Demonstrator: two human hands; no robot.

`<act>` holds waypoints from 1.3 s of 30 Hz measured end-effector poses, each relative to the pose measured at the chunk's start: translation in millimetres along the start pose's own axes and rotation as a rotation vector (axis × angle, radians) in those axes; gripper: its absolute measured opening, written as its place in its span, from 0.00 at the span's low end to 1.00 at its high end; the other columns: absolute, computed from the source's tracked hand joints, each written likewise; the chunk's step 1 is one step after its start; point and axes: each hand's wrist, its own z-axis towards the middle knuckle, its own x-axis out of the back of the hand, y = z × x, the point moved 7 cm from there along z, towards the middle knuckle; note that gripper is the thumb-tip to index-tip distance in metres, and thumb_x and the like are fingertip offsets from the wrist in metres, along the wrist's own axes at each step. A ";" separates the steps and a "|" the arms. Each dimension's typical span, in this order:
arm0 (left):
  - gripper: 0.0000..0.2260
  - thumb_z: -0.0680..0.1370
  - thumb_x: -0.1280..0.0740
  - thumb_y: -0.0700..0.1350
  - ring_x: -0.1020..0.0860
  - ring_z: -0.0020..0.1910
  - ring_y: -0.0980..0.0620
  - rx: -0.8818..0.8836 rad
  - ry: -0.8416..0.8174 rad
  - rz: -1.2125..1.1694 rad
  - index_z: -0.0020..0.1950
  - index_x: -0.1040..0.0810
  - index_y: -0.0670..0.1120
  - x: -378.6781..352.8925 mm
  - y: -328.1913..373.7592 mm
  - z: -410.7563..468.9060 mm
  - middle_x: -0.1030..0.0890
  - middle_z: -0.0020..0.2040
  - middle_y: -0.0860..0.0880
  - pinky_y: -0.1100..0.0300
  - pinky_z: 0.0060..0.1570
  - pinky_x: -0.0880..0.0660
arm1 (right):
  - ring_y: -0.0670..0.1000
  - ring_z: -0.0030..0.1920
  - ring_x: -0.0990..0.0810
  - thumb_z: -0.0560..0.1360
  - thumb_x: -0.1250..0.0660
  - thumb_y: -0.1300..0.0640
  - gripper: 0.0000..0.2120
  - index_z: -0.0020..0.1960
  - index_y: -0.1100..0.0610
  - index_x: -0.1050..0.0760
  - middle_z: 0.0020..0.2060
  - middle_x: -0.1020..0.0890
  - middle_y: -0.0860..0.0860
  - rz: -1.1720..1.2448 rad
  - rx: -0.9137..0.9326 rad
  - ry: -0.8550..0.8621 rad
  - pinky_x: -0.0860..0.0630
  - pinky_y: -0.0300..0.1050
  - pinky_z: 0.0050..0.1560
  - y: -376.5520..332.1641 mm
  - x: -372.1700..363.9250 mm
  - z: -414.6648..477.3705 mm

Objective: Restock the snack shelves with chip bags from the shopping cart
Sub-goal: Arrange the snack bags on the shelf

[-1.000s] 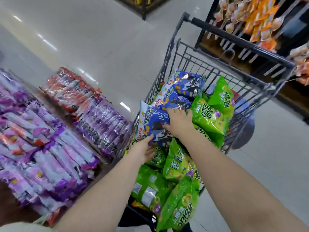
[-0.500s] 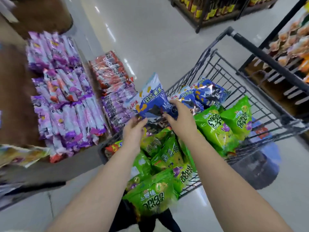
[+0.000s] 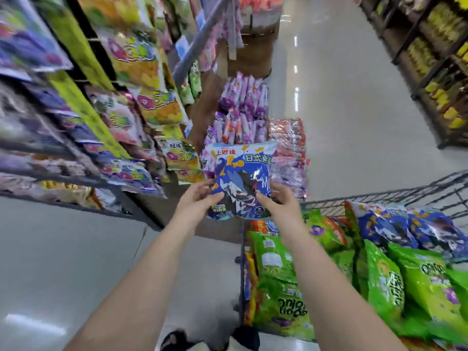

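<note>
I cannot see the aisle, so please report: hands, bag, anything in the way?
Left hand and right hand both grip blue chip bag by lower corners. Bag upright, beside shopping cart. Nothing visible between it and snack shelves.

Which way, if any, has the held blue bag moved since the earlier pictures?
Yes: the bag has risen out of the cart, leftward toward the shelves.

Both bare forearms reach forward from the bottom of the view, side by side and a little apart, with the wrists nearly straight. The left hand (image 3: 198,202) grips the lower left edge of a bag (image 3: 241,173), fingers curled round it. The right hand (image 3: 277,203) grips the lower right edge the same way, palm turned inward.
</note>
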 end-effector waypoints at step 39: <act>0.14 0.79 0.32 0.40 0.22 0.46 0.58 -0.707 0.712 0.042 0.62 0.24 0.53 903.8 437.0 -9.9 0.21 0.53 0.50 0.71 0.37 0.26 | 0.48 0.49 0.17 0.73 0.29 0.68 0.18 0.57 0.51 0.25 0.45 0.15 0.47 0.090 0.632 -0.772 0.22 0.45 0.54 -291.2 -1011.2 -78.7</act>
